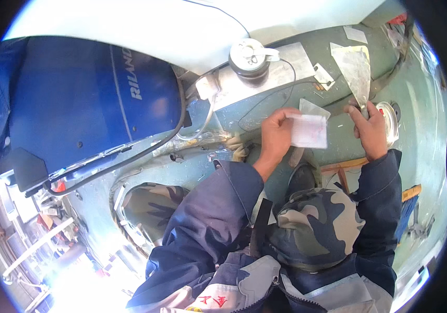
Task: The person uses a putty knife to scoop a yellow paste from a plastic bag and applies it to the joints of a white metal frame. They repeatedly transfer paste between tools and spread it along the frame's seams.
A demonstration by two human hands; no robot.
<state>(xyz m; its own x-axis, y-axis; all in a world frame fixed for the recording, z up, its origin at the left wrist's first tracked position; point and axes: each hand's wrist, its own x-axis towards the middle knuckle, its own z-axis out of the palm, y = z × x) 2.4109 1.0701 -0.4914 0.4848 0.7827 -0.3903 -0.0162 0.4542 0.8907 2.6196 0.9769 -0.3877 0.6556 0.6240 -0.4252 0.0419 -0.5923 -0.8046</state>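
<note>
My left hand [277, 134] is closed on the edge of a small white sheet or pad [309, 131] with faint lines and reddish marks. To its right, my right hand [368, 129] grips the handle of a putty knife [356, 70], its broad triangular blade pointing away from me and smeared with pale material. Behind the white sheet shows a pale, flat, pointed piece [314, 108], partly covered. Close to my right hand, on the floor, stands a round white and red tin [389, 122].
A large blue machine case [87, 94] fills the left. Ahead, a dark jar with a white lid [249, 60] stands on a pale board [294, 62]. Cables [174, 138] run across the green floor [416, 99]. A wooden stool frame [343, 166] is near my camouflage-clad knee [317, 227].
</note>
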